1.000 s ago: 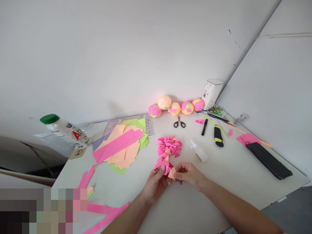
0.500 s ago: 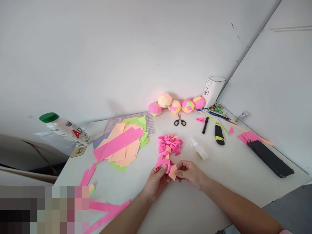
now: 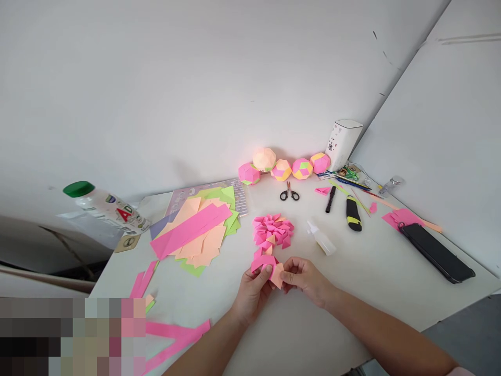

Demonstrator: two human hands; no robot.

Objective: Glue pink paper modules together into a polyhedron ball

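Observation:
My left hand [image 3: 256, 287] pinches a pink folded paper piece [image 3: 265, 262] between thumb and fingers, close to the front of the table. Joined to or touching it on the right is a peach folded paper piece [image 3: 277, 274], which my right hand [image 3: 303, 281] grips at its right edge. How the two pieces meet is partly hidden by my fingers. Just beyond them lies a pile of small folded paper units [image 3: 272, 230], mostly pink with a few peach ones. A small white glue bottle [image 3: 323, 240] lies to the right of the pile.
Faceted paper balls [image 3: 282, 170] line the wall beside a white container [image 3: 344, 143]. Scissors [image 3: 289, 193], a black pen [image 3: 331, 199], a cutter [image 3: 354, 214] and a black phone [image 3: 438, 253] lie toward the right. Leftward are stacked paper sheets [image 3: 201, 240], pink strips [image 3: 172, 330] and a green-capped bottle [image 3: 111, 209].
Both hands have shifted slightly, and the peach piece has turned a little and sits closer against the pink one. The view has moved marginally. Other things lie as before.

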